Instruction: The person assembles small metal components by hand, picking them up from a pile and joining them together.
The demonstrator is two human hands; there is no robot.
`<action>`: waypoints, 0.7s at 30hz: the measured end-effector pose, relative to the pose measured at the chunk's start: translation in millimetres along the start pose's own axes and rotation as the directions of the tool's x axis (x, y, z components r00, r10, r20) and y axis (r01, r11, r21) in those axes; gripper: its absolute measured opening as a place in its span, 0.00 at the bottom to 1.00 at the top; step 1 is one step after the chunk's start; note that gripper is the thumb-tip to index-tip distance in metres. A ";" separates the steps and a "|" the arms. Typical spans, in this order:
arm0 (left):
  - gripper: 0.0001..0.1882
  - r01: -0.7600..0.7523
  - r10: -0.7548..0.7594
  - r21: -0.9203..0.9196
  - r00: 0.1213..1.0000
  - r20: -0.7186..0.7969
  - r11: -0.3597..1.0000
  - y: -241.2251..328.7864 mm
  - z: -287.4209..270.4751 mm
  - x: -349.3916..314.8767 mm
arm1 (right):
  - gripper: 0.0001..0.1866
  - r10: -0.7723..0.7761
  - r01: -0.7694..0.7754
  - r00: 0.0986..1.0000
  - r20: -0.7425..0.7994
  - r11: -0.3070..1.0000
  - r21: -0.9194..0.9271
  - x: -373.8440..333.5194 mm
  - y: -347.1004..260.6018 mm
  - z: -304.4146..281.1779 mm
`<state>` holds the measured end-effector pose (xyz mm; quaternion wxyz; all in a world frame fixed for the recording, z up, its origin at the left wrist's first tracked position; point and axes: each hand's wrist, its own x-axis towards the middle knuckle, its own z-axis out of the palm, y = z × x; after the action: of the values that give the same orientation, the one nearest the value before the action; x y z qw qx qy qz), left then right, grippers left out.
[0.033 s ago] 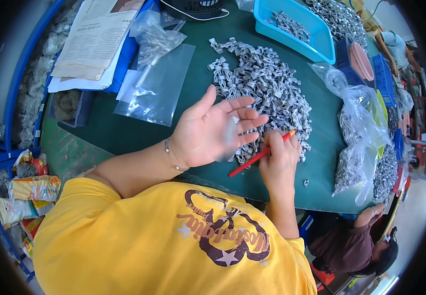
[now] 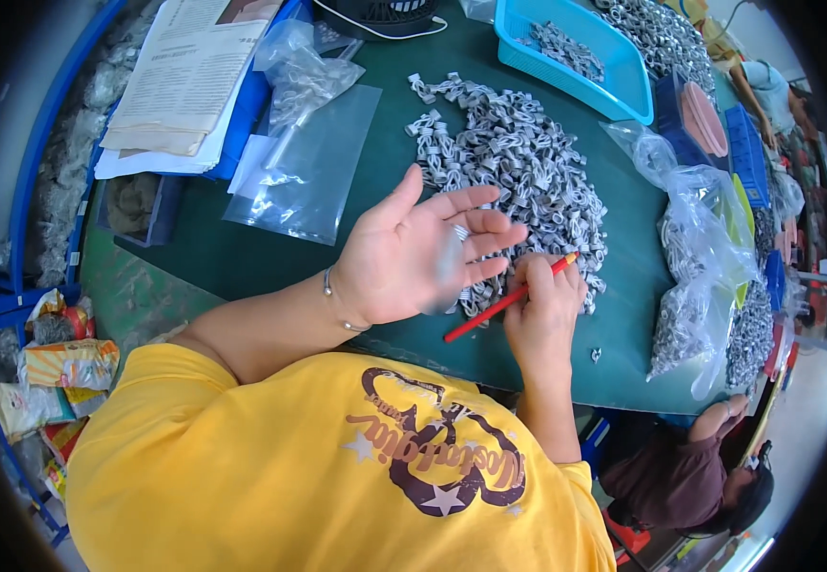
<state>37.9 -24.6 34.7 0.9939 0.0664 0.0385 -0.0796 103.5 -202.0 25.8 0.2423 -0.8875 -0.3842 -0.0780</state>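
Observation:
My left hand (image 2: 390,253) is held palm up with the fingers stretched out and apart, near the front of a pile of small grey looped metal parts (image 2: 518,153). A grey blurred patch covers part of its palm, with a bit of silvery edge by the fingers, so I cannot make out what lies there. To its right, my right hand (image 2: 545,310) is closed round a red pencil (image 2: 490,316). The pencil lies slanted across the fingers, its bare tip pointing up and right over the pile's lower right edge. One loose grey part (image 2: 596,355) rests on the green tabletop (image 2: 623,315).
A light-blue basket (image 2: 638,100) with more parts stands at the far right. Clear bags of parts (image 2: 685,315) lie along the right edge. At the left are newspapers (image 2: 161,105), a flat plastic bag (image 2: 328,181) and a grey bin (image 2: 161,214). Another person (image 2: 671,486) sits at lower right.

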 end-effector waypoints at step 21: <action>0.25 -0.168 0.183 0.943 0.976 0.118 0.287 -10.2 -6.4 -3.3 | 0.13 0.408 -0.144 0.892 0.194 -0.150 0.978 -5.1 0.1 -6.7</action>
<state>32.6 -33.2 27.3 0.7667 0.6414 -0.0165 0.0227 100.3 -208.6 29.9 0.8536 -0.4717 -0.0933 0.2005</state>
